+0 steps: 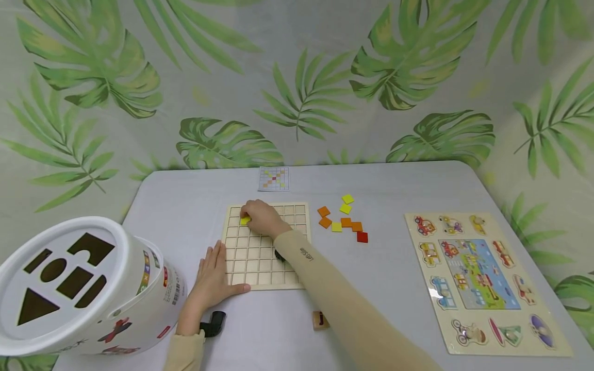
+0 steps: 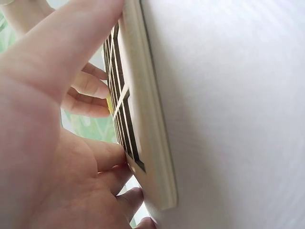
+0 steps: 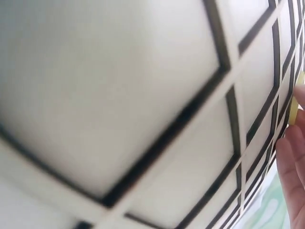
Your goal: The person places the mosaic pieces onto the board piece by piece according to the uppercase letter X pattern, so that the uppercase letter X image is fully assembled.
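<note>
On the grey table point(image 1: 394, 185), against the leaf-print backdrop point(image 1: 297, 77), biggest thing is the white shape-sorter bucket point(image 1: 69, 288) at your near left, lid with cut-out shapes facing up. Far right lies the vehicle peg puzzle point(image 1: 482, 281), flat, well apart from your work. Centre: the wooden grid board point(image 1: 260, 257), flat on the table, most cells bare.

Your left hand point(image 1: 211, 281) lies flat with straight fingers, palm on the table and fingertips over the board's near left corner; the left wrist view shows the fingers point(image 2: 71, 43) pressed along the board's edge, likely to keep it from sliding while you seat a piece. Your right hand point(image 1: 262, 216) reaches over the far left part of the board, fingers curled round a yellow tile point(image 1: 245, 220), which sits low at a cell there; the right wrist view shows the tile's edge point(image 3: 298, 102) just at the grid, whether fully seated I cannot tell.

Right of the board, a loose cluster of orange, yellow and red tiles point(image 1: 343, 221) lies within easy reach of the right hand. Beyond the board, a small pattern card point(image 1: 274, 179) faces you, probably the reference. Near your right sleeve, a small wooden block point(image 1: 320, 319).
</note>
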A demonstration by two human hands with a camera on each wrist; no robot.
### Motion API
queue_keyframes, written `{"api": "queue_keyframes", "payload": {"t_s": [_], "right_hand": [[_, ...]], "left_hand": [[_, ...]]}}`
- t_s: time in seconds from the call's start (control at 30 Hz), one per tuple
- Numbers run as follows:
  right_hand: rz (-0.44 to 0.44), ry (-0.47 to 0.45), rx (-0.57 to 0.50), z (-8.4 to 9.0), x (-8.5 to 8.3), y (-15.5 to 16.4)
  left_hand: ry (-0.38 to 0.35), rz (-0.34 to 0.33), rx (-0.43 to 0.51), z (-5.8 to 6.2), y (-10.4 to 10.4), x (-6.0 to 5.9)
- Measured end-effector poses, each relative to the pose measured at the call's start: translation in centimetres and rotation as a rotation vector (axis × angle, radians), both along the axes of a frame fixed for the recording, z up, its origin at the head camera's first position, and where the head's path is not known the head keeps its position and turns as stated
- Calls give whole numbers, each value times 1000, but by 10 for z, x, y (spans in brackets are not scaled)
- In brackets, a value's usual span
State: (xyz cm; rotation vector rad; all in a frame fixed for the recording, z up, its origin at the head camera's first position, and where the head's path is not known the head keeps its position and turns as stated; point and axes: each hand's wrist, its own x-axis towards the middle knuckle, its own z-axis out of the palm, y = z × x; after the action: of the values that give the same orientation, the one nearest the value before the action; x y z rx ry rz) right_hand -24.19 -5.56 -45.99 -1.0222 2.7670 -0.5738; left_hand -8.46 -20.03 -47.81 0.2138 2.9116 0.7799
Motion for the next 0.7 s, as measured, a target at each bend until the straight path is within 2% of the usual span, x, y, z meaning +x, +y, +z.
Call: {"api": "queue_keyframes", "payload": {"t_s": [0.17,0.33,0.4,0.53,0.63,0.7], "right_hand": [[-5,19,4,2,2,-4],[-15,-26,-37,5,3,3],[-33,-70,-85,6,3,11],[-68,-179,-250,7,-1,37],[-81,-216,-367,9,-2,65],[-96,-203,-420,10,-1,86]], "left_hand": [[5,0,-5,0,-1,-1],[9,4,-1,0,-1,0],[9,6,-2,-1,0,0],[1,13,1,-1,1,0],[0,16,5,-1,2,0],[5,17,7,-2,2,0]]}}
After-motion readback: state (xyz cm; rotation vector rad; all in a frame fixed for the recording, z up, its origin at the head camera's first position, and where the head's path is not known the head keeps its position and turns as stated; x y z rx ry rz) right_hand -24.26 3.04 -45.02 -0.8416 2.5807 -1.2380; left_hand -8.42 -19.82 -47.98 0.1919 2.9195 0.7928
